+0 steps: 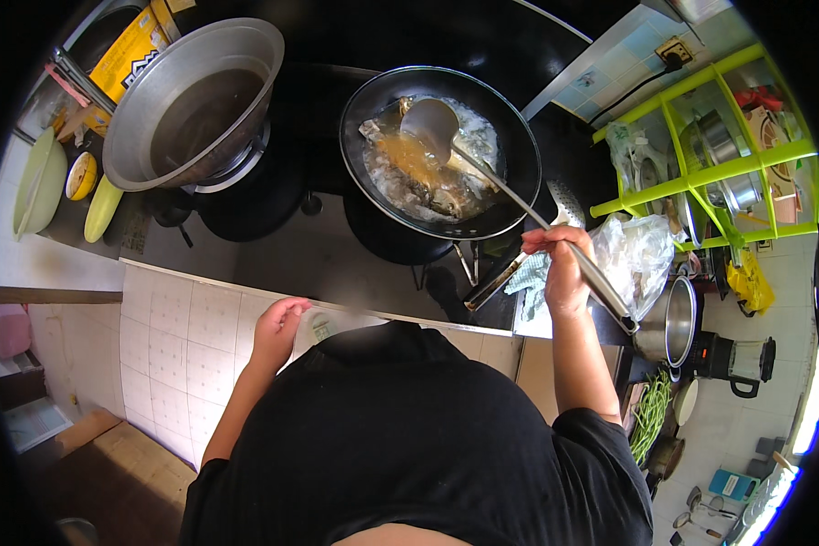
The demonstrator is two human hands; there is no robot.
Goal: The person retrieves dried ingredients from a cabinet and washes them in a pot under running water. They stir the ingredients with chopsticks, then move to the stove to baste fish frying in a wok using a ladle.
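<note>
My right hand (564, 264) is closed around the long handle of a metal ladle (430, 126). The ladle's bowl is in a black wok (348, 136) on the right burner. Inside, pale frothy broth (478, 132) surrounds brownish, orange-tinted pieces of food (409, 159), some partly hidden by the ladle. The wok's handle (493, 284) points toward the counter's front edge, below my right hand. Near that edge, on the left, my left hand (280, 332) has its fingers curled together, with nothing seen in them.
A wide metal basin (127, 118) of dark liquid stands on the left burner. Left of it are a pale green bowl (35, 187) and a yellow-green vegetable (104, 207). Rightward sit a slotted spatula (566, 202), plastic bag (632, 264), steel pot (681, 318) and green rack (701, 182).
</note>
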